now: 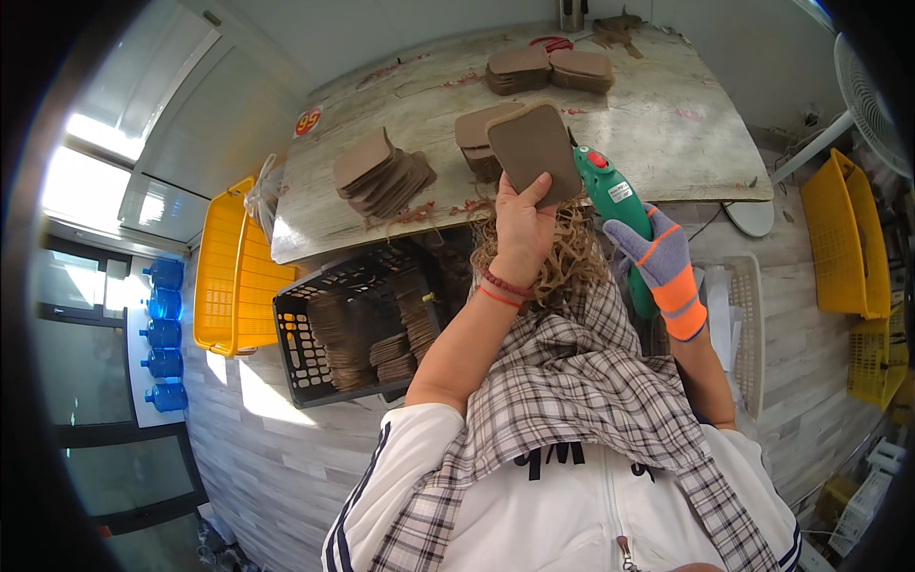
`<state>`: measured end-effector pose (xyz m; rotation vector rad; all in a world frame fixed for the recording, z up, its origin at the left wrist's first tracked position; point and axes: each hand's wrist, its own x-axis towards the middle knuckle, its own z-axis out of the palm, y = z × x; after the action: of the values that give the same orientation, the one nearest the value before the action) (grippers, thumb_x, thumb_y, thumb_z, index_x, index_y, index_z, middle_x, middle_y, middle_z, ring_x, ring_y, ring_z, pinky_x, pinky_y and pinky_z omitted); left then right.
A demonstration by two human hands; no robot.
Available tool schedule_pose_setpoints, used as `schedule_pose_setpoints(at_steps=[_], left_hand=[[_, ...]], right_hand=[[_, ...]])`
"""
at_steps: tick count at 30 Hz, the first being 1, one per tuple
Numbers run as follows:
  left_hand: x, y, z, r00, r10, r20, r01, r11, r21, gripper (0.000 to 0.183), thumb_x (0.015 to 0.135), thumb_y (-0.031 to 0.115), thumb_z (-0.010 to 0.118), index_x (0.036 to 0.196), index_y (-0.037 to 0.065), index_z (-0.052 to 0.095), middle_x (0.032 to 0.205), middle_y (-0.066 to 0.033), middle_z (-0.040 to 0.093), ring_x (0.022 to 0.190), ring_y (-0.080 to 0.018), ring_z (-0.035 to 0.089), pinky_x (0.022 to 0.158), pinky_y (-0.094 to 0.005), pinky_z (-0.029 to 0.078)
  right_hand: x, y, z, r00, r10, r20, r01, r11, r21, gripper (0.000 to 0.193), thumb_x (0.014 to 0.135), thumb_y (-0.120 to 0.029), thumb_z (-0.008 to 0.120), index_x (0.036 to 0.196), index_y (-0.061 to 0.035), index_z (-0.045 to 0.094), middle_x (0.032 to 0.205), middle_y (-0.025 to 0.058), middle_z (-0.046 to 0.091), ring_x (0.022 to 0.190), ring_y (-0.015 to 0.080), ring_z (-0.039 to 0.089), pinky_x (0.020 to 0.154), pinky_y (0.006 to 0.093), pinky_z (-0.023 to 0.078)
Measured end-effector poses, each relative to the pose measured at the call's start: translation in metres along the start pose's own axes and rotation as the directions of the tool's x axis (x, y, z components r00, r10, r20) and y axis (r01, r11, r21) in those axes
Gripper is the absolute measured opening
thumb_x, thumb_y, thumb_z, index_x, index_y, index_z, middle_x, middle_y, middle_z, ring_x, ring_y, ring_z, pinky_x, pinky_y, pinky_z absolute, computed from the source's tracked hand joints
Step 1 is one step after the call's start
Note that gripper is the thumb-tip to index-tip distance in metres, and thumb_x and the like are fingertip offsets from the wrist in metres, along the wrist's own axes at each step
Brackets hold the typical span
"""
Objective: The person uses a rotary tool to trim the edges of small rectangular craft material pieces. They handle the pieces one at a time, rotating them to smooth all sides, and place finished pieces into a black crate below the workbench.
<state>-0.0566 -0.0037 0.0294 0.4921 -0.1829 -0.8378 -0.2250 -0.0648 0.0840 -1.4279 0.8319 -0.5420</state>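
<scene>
My left hand [524, 227], bare with a red bracelet at the wrist, pinches the lower edge of a flat brown piece with rounded corners [536, 148]. In my right hand [662, 272], covered by a grey and orange glove, is a green handheld power tool [610, 188] with a red button. The tool's head is close to the piece's right edge; I cannot tell whether they touch. A tangle of thin brown trimmings [567, 262] lies on my lap below. Just behind the held piece, a stack of similar brown pieces [474, 129] stands on the table.
The worn table [667, 143] also bears a leaning brown stack [381, 176] at left and two stacks [548, 71] at the back. A black crate [305, 357] with brown pieces stands lower left, beside a yellow basket [224, 296]. A white basket [751, 334] stands at right.
</scene>
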Motion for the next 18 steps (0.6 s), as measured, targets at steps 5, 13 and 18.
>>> schedule_pose_setpoints(at_steps=[5,13,18], left_hand=[[-0.009,-0.009,-0.008,0.999,-0.022,-0.023,0.023,0.999,0.048,0.034,0.085,-0.011,0.053,0.115,0.004,0.049,0.114,-0.0102,0.058,0.104,-0.0247,0.059,0.093,-0.0399,0.050],[-0.013,0.017,-0.018,0.997,-0.064,0.054,0.045,0.954,0.297,0.035,0.084,-0.012,0.054,0.115,0.003,0.053,0.108,-0.0096,0.063,0.095,-0.0211,0.063,0.082,-0.0353,0.056],[-0.007,0.061,-0.033,0.976,-0.173,0.132,0.077,0.842,0.535,0.038,0.081,-0.014,0.055,0.116,0.001,0.056,0.105,-0.0066,0.064,0.094,-0.0159,0.063,0.081,-0.0305,0.054]], right_hand=[[0.006,0.001,-0.005,1.000,0.025,-0.011,-0.025,1.000,0.002,0.038,0.077,-0.023,0.077,0.098,0.0024,0.058,0.068,0.0025,0.060,0.051,0.0054,0.053,0.044,0.0205,0.043],[-0.002,-0.008,-0.023,0.997,0.041,0.070,-0.037,0.997,-0.067,0.034,0.081,-0.020,0.072,0.101,0.0018,0.057,0.067,0.0029,0.057,0.052,0.0082,0.055,0.046,0.0227,0.046],[-0.010,-0.008,-0.041,0.978,0.062,0.198,-0.032,0.987,-0.155,0.042,0.078,-0.022,0.075,0.108,0.0028,0.058,0.073,0.0025,0.062,0.056,0.0060,0.054,0.049,0.0215,0.046]])
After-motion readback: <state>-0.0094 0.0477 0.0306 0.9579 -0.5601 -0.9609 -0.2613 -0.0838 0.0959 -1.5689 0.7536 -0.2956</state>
